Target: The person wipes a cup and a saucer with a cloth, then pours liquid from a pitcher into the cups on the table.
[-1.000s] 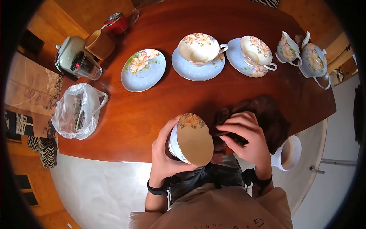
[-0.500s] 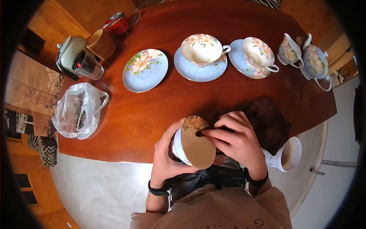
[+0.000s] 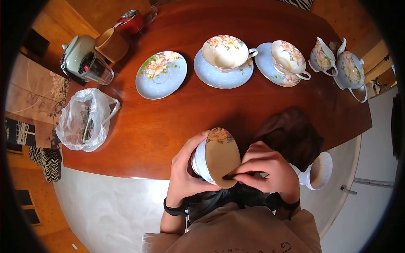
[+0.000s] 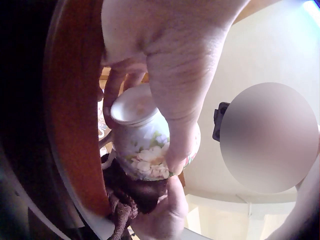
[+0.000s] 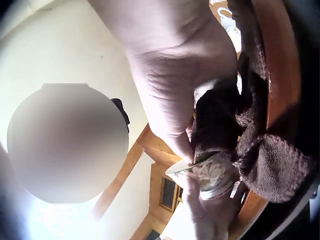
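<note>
My left hand (image 3: 183, 170) grips a flowered teacup (image 3: 222, 158) from its left side, the mouth tilted toward the right and a shaded tan inside showing. At the cup's lower right rim, my right hand (image 3: 272, 170) pinches part of a dark brown cloth (image 3: 297, 135); most of that cloth lies bunched beyond the hand. In the left wrist view, the thumb presses the flowered side of the cup (image 4: 150, 155), with the cloth (image 4: 122, 200) at its rim. Cloth (image 5: 275, 167) also hangs beside the cup (image 5: 212, 175) in the right wrist view.
A bare saucer (image 3: 161, 76), two cups on saucers (image 3: 223, 80), a creamer (image 3: 322, 57) and a teapot (image 3: 350, 69) line the far side of the table. At left are a plastic bag (image 3: 86, 120), a glass (image 3: 99, 69) and a canister. A white container (image 3: 320, 170) is at lower right.
From beside the cup, my right hand came to its upper inside with the cloth, then moved down to the lower rim. The cup in my left hand shifted slightly right.
</note>
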{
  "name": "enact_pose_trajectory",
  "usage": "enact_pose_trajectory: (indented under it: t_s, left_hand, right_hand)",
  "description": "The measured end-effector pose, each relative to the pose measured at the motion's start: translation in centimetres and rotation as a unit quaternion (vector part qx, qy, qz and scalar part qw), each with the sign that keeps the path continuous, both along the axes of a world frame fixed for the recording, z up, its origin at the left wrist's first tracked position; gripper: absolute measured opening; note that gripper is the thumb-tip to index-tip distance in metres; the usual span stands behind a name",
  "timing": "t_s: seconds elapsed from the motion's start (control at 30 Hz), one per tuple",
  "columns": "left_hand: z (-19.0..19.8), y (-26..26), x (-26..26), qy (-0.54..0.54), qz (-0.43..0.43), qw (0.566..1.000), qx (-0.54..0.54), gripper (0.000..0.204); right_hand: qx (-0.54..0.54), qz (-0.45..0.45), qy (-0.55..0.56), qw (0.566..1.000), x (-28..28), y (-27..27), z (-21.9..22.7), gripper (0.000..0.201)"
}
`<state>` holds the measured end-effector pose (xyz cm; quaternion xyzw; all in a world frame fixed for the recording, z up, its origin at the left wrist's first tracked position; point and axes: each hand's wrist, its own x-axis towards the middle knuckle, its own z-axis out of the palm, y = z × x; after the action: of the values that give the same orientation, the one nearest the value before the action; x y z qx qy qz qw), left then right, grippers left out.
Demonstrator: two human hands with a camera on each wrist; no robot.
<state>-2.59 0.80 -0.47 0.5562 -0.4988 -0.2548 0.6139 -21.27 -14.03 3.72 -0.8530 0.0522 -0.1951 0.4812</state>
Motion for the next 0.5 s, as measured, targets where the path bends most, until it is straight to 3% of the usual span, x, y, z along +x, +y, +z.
enact_pose_trajectory:
  t_s: [0.23, 0.33, 0.43, 0.5]
  left_hand:
    - [-0.1, 0.0, 0.0, -0.008, 0.003, 1.0, 0.001, 0.104]
    - [0.0, -0.2, -0.2, 0.029, 0.003, 1.0, 0.011, 0.105]
    - [0.4, -0.4, 0.0, 0.018, -0.012, 1.0, 0.023, 0.107]
    - [0.5, -0.4, 0.0, 0.028, -0.011, 0.999, 0.024, 0.107]
  right_hand:
    - [0.124, 0.028, -0.04, 0.991, -0.5, 0.2, 0.2, 0.019]
    - [0.122, -0.095, -0.071, 0.985, -0.3, 0.5, 0.3, 0.019]
    - [0.031, -0.223, -0.083, 0.971, 1.4, 0.3, 0.6, 0.018]
    - [-0.011, -0.222, -0.117, 0.968, 2.7, 0.4, 1.1, 0.02]
